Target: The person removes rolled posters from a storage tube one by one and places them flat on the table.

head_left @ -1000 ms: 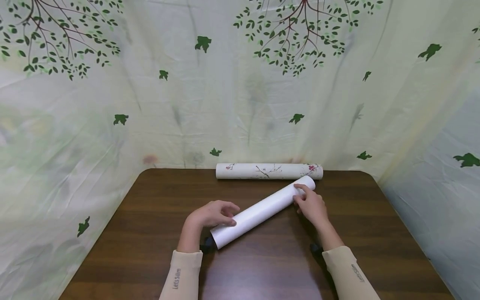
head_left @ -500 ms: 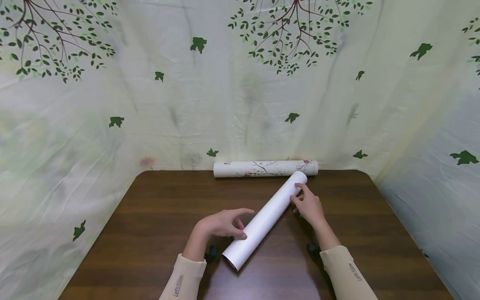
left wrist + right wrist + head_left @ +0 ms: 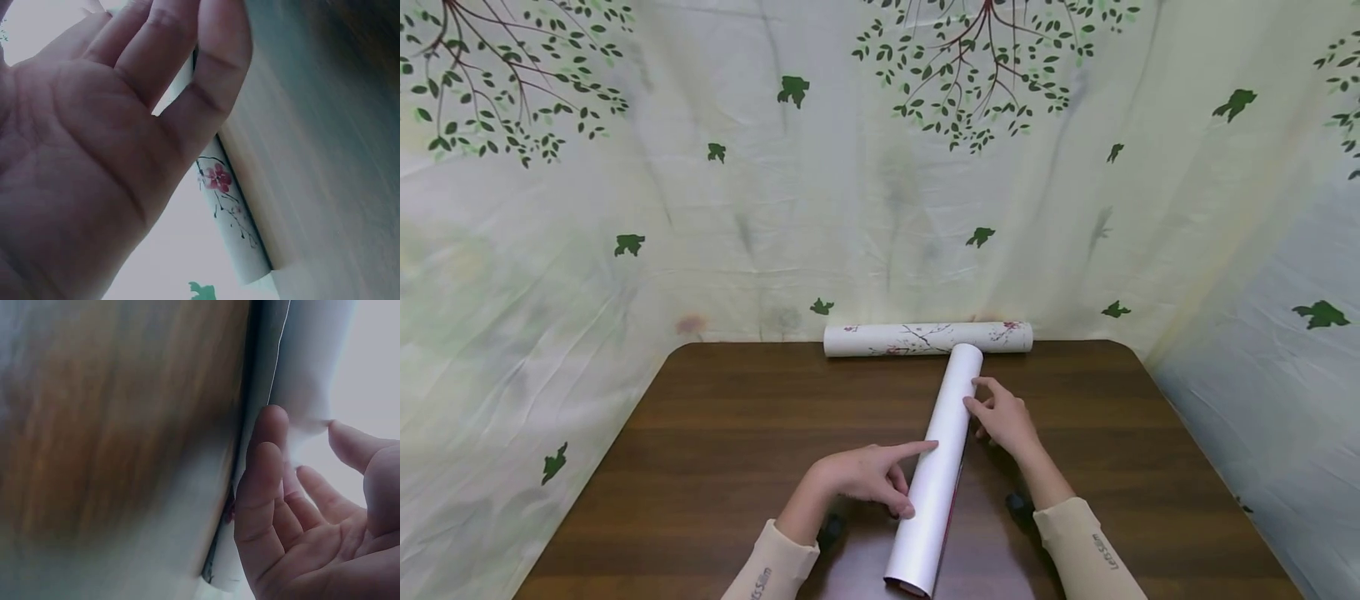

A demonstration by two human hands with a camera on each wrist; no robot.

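A plain white paper roll (image 3: 934, 471) lies lengthwise on the table, tilted slightly, its near end showing a dark edge. My left hand (image 3: 868, 473) is at its left side, index fingertip and thumb touching the paper. The palm of that left hand (image 3: 94, 150) fills much of the left wrist view. On the roll's right side, nearer its far end, my right hand (image 3: 1006, 418) touches with thumb and fingertips. In the right wrist view, the fingers (image 3: 257, 519) are gently bent against the roll (image 3: 303, 356), not wrapped round it.
A second roll (image 3: 895, 340) with a blossom-branch print lies along the back edge of the brown wooden table (image 3: 722, 425). The white roll's far end reaches its front. Behind hangs a pale cloth (image 3: 880, 208) printed with leaves and branches.
The white roll has swung from a diagonal to nearly lengthwise, its near end coming right and toward me, its far end shifting left. My left hand has moved right and nearer; its index finger has straightened.
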